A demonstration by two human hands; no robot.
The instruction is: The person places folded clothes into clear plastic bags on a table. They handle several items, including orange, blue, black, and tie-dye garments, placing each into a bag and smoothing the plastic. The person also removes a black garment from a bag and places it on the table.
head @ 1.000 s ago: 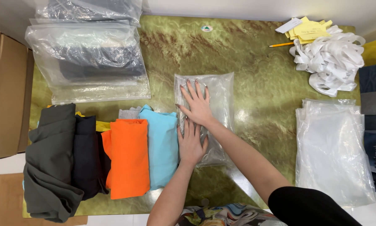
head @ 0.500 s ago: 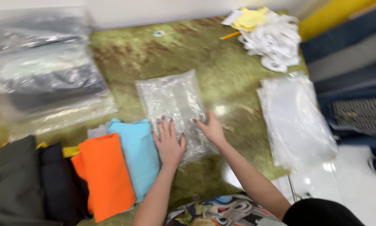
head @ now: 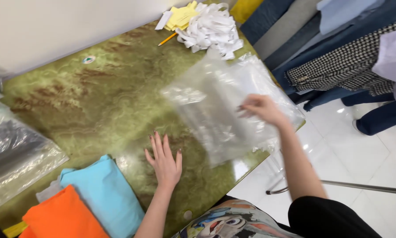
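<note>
**Inspector A:** Starting at the grip. The right hand (head: 262, 109) is closing its fingers on a clear plastic bag (head: 215, 110), pinching it near its right edge. The bag is hanging lifted and tilted above the right part of the green table (head: 96, 101), blurred, so I cannot tell what it is holding inside.

**Inspector B:** And the other hand?

**Inspector A:** The left hand (head: 165, 161) is lying flat on the table, palm down, fingers spread apart and gripping nothing. It is sitting just beside a folded light blue cloth (head: 103, 194).

**Inspector B:** What is lying around that cloth?

**Inspector A:** A folded orange cloth (head: 61, 216) is touching its left side, at the near edge of the table. Further left, a stack of clear bags with dark clothing inside (head: 13, 158) is resting at the table's left end.

**Inspector B:** Anything under the lifted bag?

**Inspector A:** More clear plastic sheets (head: 268, 79) are lying at the table's right edge, partly covered by it. At the far corner a heap of white paper strips (head: 209, 28) is sitting next to yellow paper slips (head: 182, 15), with a pencil (head: 168, 39) just beside them. Garments (head: 339, 61) are hanging beyond the table on the right.
</note>
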